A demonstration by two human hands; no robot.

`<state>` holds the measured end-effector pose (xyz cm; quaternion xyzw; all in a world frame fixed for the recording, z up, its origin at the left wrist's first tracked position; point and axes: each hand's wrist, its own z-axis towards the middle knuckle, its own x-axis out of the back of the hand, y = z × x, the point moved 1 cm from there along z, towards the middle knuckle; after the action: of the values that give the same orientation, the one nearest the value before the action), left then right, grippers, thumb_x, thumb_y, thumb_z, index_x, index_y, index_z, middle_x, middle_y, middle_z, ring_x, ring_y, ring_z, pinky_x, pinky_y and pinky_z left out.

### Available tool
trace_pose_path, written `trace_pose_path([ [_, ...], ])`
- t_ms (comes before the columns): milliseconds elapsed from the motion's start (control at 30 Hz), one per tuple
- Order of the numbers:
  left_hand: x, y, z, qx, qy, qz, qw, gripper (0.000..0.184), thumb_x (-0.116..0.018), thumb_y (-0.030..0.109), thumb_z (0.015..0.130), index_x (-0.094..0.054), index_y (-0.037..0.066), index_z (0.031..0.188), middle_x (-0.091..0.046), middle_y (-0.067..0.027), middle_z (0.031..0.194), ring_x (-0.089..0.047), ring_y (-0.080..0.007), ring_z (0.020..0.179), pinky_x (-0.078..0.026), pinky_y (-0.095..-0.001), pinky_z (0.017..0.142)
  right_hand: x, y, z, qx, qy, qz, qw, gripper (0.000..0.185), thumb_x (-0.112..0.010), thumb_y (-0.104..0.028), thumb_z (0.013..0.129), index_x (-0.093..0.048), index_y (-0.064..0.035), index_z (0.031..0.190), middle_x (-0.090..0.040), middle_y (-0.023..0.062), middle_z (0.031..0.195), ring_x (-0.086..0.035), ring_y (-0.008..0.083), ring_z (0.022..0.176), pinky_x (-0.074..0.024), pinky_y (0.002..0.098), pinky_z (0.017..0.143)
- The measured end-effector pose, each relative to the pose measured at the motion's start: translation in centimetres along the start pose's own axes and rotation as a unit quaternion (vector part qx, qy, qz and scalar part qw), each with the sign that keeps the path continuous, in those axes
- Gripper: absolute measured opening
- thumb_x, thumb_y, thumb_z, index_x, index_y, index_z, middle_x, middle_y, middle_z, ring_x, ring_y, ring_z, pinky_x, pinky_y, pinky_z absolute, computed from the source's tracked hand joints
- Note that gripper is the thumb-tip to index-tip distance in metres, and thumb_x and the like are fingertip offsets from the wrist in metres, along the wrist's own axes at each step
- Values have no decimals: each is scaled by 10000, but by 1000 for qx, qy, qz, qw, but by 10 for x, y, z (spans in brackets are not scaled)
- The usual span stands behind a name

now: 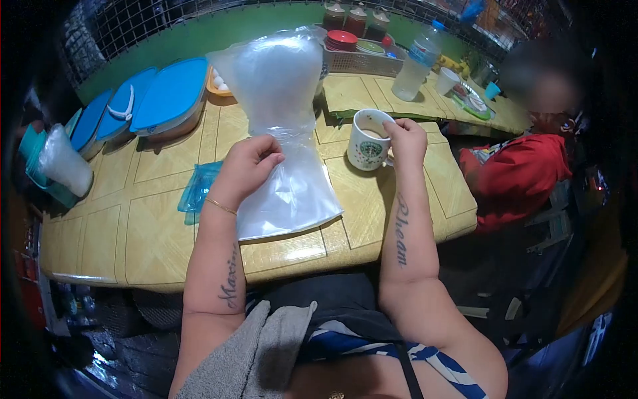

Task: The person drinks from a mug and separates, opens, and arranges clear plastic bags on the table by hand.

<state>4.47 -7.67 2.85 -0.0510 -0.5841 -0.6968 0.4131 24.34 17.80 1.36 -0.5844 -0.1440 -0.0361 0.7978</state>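
Right forearm (403, 229) reads "Rheam", left forearm (221, 266) "Maxin", mug (369, 149) Starbucks-style logo.

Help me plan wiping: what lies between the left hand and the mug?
In the head view, clear plastic bags reach past the left hand, then bare tabletop up to the mug.

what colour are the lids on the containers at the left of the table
Blue lids, in the head view.

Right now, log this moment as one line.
left hand: on clear plastic | right hand: at rim of mug | mug: upright, on table | blue-lidded tubs: left side | water bottle: upright, beyond mug
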Motion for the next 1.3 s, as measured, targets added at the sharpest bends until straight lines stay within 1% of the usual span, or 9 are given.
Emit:
trace_pose_path([
  [367, -4, -9, 2, 11, -19, -10, 1000, 83, -644, 55, 855, -605, -17, 869, -629, -47, 809, -563, -109, 772, -477, -269, 726, 56, -132, -74, 117, -232, 142, 955, 203, -734, -125, 771, -686, 51, 862, -619, 23, 628, -545, 55, 503, -428, 218, 439],
  [467, -5, -14, 2, 2, -11, -20, 1000, 63, -637, 49, 856, -628, -9, 878, -635, -24, 823, -570, -99, 794, -481, -267, 738, 73, -166, -98, 148, -261, 143, 943, 188, -746, -103, 767, -687, 49, 861, -628, 28, 628, -566, 46, 518, -424, 185, 453],
  [600, -6, -15, 2, 46, 1, -96, 994, 124, -674, 91, 839, -625, -19, 869, -641, -87, 767, -582, -141, 710, -483, -287, 687, 96, -204, -127, 155, -307, 127, 930, 203, -735, -65, 738, -675, 59, 887, -667, 83, 765, -619, 110, 659, -502, 218, 614],
  [833, -7, -10, 0, 26, 4, -88, 996, 124, -674, 88, 841, -627, -20, 878, -641, -73, 774, -579, -129, 720, -483, -283, 693, 137, -241, -132, 433, -342, -29, 834, 285, -770, -94, 612, -683, 50, 843, -637, 105, 729, -604, 167, 615, -456, 246, 584],
  [933, -7, -10, 0, 54, -7, -72, 996, 119, -675, 88, 841, -631, -17, 876, -630, -63, 761, -566, -120, 715, -478, -280, 689, 155, -251, -145, 370, -386, -96, 840, 275, -780, -88, 621, -673, 50, 834, -612, 83, 706, -579, 158, 594, -433, 243, 562],
  [1033, -5, -12, 2, 54, -15, -58, 997, 117, -677, 89, 840, -634, -13, 875, -627, -59, 753, -560, -118, 711, -476, -281, 686, 151, -240, -142, 444, -400, -13, 802, 252, -788, -96, 659, -661, 46, 823, -577, 57, 681, -539, 146, 562, -402, 247, 526],
  [1100, -5, -10, 2, 60, -13, -46, 997, 117, -681, 92, 837, -637, -10, 875, -626, -59, 743, -560, -119, 708, -474, -284, 682, 152, -250, -150, 400, -373, -79, 833, 249, -792, -120, 691, -657, 44, 822, -561, 47, 674, -516, 137, 548, -385, 255, 508],
  [1200, -6, -12, 2, 60, -11, -49, 997, 120, -681, 94, 836, -637, -9, 878, -631, -70, 743, -563, -125, 701, -475, -287, 677, 159, -287, -184, 188, -259, -252, 913, 273, -796, -167, 722, -659, 43, 831, -560, 47, 678, -507, 127, 549, -381, 263, 508],
  [1300, -6, -15, 3, 51, -10, -54, 997, 123, -681, 94, 835, -636, -11, 880, -636, -82, 745, -568, -136, 694, -478, -291, 673, 149, -260, -188, 159, -143, -70, 974, 300, -799, -197, 722, -662, 43, 839, -574, 54, 684, -523, 122, 567, -394, 256, 528],
])
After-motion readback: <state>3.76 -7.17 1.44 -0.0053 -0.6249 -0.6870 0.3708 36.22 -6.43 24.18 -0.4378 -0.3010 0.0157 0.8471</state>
